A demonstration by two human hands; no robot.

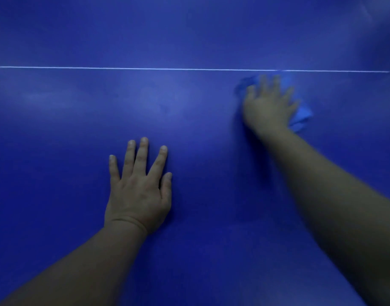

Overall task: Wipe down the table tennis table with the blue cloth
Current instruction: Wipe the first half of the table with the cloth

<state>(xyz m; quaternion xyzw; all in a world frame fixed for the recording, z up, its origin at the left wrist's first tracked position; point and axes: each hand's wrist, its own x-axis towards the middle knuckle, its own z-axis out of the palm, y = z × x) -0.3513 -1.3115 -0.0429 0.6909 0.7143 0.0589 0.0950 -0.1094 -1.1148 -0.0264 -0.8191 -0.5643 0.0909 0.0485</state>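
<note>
Head view, looking down on a blue tabletop (pixel 189 36) with no edge or corner in frame, only a thin white line (pixel 145 68) running side to side across the far part. Right hand (pixel 268 107) blurred, stretched far forward and just short of that line, grip wide: fingers spread and apparently straight, pressing down on the blue cloth (pixel 302 117) rather than curling round it. Cloth bunched directly beneath that palm, touching the tabletop, spilling out past the fingertips toward the line and past the hand's right side; long axis hard to tell in the blur. Left hand (pixel 137 191) nearer the body and well apart to the left, grip wide and holding nothing, palm flat on the bare surface as a brace. Judged mid-wipe; next stroke likely sideways along the line, led by the right hand.
</note>
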